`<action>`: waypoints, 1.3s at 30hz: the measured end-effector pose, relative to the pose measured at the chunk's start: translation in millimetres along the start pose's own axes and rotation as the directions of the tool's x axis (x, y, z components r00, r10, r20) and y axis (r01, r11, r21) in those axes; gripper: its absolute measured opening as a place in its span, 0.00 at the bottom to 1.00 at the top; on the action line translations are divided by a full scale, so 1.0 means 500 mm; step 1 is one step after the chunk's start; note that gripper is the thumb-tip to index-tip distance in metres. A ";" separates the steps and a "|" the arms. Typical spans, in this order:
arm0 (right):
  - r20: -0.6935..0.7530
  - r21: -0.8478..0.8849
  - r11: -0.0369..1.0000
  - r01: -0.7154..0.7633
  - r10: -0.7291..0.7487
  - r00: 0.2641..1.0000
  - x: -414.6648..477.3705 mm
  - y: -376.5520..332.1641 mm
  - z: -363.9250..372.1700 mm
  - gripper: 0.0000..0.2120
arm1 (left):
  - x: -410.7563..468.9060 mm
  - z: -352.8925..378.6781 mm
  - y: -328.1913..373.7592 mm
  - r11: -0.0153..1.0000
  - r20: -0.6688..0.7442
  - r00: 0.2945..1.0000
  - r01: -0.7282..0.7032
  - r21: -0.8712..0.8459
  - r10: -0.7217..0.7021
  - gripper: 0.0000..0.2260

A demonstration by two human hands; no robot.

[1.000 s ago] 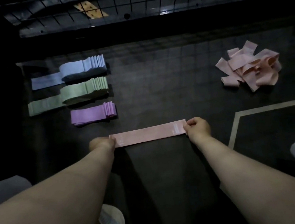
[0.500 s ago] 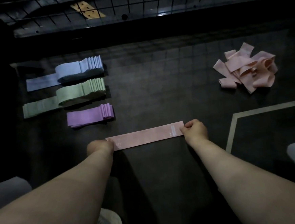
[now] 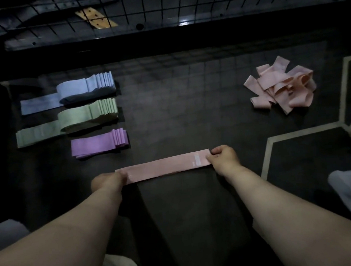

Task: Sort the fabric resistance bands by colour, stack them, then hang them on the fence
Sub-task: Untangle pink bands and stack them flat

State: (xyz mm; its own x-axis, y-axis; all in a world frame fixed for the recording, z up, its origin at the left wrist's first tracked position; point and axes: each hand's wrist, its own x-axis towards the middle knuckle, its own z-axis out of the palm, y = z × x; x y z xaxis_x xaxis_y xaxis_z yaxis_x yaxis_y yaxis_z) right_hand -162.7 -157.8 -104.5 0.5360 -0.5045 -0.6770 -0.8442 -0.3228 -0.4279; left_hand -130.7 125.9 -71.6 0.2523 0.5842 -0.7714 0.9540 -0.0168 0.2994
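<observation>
Pink band (image 3: pixel 167 168), soft and light (likely floppy), lies flat on the floor; left hand (image 3: pixel 109 181) and right hand (image 3: pixel 223 160) each pinch an end.

3 stacks (image 3: pixel 89 116) left, pile (image 3: pixel 282 86) right, fence (image 3: pixel 181 6) behind.

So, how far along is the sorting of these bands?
Done: the blue stack, green stack and purple stack lie sorted on the left. In hand: the left hand and right hand hold one pink band by its ends. Remaining: the loose pink pile on the right, then hanging everything on the fence.
</observation>
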 end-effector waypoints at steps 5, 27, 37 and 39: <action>0.023 0.085 0.996 0.036 -0.038 0.999 -0.006 -0.009 0.003 0.06 | 0.011 0.007 0.005 0.995 -0.006 0.995 -0.098 -0.015 0.098 0.07; -0.046 -0.445 0.881 -0.160 0.156 0.987 0.207 -0.110 -0.206 0.34 | -0.125 0.188 0.080 0.543 0.172 0.647 -0.732 0.412 0.742 0.18; -0.541 0.651 0.701 0.291 0.159 0.826 0.119 -0.163 -0.272 0.14 | -0.202 0.209 0.124 0.558 0.372 0.604 -0.796 0.235 0.705 0.16; -0.512 0.761 0.568 0.312 0.232 0.827 0.077 -0.202 -0.302 0.02 | -0.225 0.203 0.141 0.567 0.376 0.594 -0.801 0.192 0.711 0.15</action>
State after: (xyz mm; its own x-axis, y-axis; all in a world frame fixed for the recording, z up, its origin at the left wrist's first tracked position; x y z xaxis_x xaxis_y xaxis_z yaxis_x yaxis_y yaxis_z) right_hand -56.5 -265.7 3.2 0.2491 -0.9021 -0.3524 -0.3146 0.2687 -0.9104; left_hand -75.4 -23.4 -20.6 0.8894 0.0303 -0.4561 0.3701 -0.6335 0.6795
